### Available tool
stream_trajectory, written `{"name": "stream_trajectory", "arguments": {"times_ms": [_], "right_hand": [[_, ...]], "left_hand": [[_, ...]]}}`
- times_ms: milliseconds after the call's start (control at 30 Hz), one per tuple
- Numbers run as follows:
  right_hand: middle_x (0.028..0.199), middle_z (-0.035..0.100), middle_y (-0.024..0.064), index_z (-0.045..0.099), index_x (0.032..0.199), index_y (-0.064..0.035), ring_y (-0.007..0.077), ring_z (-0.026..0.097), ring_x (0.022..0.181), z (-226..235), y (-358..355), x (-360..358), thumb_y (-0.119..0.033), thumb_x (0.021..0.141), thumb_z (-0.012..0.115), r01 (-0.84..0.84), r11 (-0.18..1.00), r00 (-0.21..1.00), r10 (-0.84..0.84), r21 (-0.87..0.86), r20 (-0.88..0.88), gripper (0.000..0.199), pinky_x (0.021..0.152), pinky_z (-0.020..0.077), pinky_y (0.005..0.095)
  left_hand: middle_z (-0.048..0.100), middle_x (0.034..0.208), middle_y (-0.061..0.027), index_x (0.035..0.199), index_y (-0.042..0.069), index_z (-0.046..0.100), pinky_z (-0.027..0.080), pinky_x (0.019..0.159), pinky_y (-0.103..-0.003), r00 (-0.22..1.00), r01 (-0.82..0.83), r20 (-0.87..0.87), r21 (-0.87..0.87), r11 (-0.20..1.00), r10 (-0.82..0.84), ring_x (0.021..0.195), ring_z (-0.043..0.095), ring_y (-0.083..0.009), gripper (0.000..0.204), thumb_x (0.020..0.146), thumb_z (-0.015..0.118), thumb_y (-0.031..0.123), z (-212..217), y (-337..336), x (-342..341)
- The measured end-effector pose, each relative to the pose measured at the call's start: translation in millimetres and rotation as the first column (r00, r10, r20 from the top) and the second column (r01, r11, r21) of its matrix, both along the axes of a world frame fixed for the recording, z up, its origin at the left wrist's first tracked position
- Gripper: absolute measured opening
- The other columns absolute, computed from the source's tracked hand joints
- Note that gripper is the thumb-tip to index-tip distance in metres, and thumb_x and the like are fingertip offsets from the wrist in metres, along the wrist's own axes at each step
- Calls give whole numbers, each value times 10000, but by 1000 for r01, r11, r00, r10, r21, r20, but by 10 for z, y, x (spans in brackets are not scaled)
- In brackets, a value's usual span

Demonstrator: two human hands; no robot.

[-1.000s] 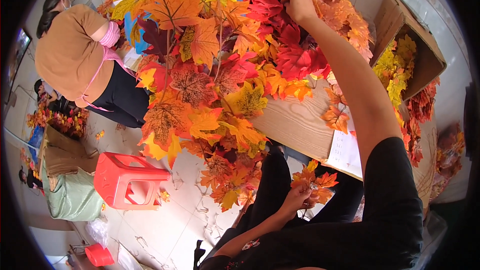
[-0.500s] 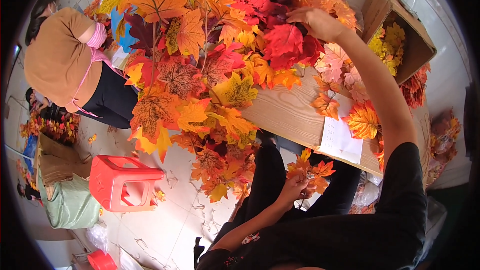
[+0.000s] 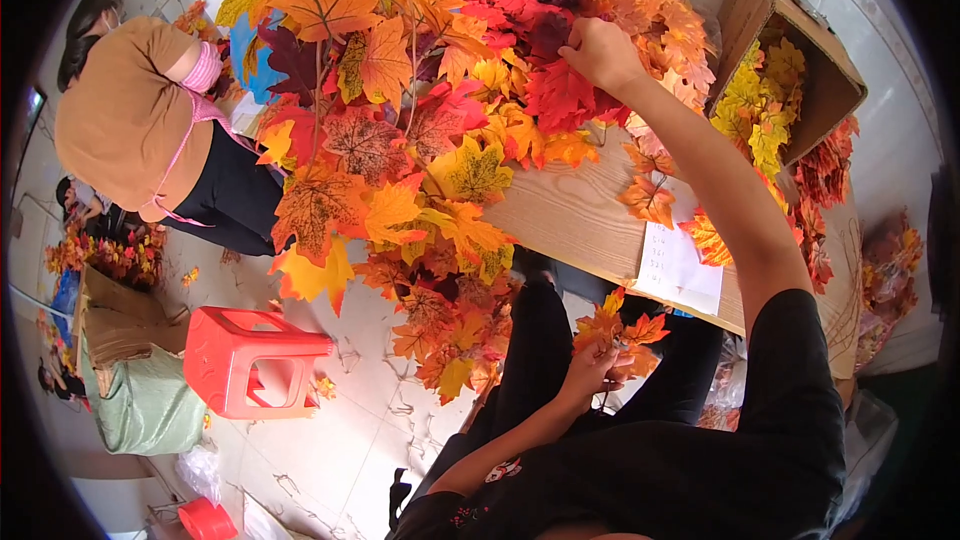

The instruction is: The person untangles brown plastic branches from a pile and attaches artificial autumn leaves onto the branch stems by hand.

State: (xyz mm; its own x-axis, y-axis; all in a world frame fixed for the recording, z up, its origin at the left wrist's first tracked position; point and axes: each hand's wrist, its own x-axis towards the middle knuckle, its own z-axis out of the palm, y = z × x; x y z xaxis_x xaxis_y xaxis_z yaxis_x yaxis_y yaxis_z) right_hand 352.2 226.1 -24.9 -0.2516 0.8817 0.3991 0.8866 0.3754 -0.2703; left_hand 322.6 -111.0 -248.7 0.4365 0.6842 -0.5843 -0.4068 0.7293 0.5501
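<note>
My right hand (image 3: 603, 53) reaches far across the wooden table (image 3: 575, 215) and grips a red leaf (image 3: 556, 92) in a big heap of artificial autumn leaves (image 3: 420, 130) in red, orange and yellow. My left hand (image 3: 592, 370) stays low above my lap, closed on a small bunch of orange leaves (image 3: 612, 325). Several leaf sprays hang over the table's near edge toward the floor.
A white paper sheet (image 3: 678, 262) lies on the table edge. A cardboard box (image 3: 790, 50) with yellow leaves sits at the far right. Another person in a brown top (image 3: 130, 120) bends at the left. A red plastic stool (image 3: 250, 360) and a green sack (image 3: 145, 405) stand on the tiled floor.
My right hand has moved lower and rightward in the view along the leaf heap, still gripping leaves. The left hand keeps its small bunch above my lap.
</note>
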Motion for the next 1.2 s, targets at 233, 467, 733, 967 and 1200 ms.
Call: {"name": "stream_trajectory", "arguments": {"times_ms": [233,467,733,967,1200], "right_hand": [[812,643,135,671,761,-85,290,616,803,129,293,50,-256,663,662,138,987,981,-147,-79,-128,198,736,488,368],[651,610,98,625,764,37,170,584,600,524,-34,176,-168,713,626,-33,998,876,5,-49,-483,211,586,475,304],[610,581,56,571,714,28,110,550,550,269,-2185,1308,-157,764,599,500,775,864,-475,-387,164,194,506,422,228],[660,485,67,518,678,-52,233,518,690,-816,-3810,1627,-96,680,630,59,988,998,-56,-146,26,120,596,432,352],[766,575,67,645,774,-84,241,536,789,-1776,-3903,1679,-151,687,657,176,968,917,-227,-178,-328,111,730,408,358]], "left_hand": [[620,987,-72,951,67,474,474,554,-223,998,-2,-55,29,1000,4,700,606,-124,210,898,480,271,-129,-98,-8],[609,893,-102,999,53,497,509,550,-271,991,-120,-53,72,990,124,657,595,-143,160,878,513,157,-251,-89,28],[568,1098,-157,954,100,460,331,398,-172,985,-168,40,48,985,166,627,616,-155,82,907,400,129,-99,213,-85],[603,1047,-95,936,94,441,312,404,-170,994,-105,-16,-109,989,104,769,620,-170,48,898,420,115,14,211,99],[605,945,11,979,123,528,326,444,-134,997,58,-41,-131,990,-64,752,564,-64,114,886,462,125,204,84,559]]}}
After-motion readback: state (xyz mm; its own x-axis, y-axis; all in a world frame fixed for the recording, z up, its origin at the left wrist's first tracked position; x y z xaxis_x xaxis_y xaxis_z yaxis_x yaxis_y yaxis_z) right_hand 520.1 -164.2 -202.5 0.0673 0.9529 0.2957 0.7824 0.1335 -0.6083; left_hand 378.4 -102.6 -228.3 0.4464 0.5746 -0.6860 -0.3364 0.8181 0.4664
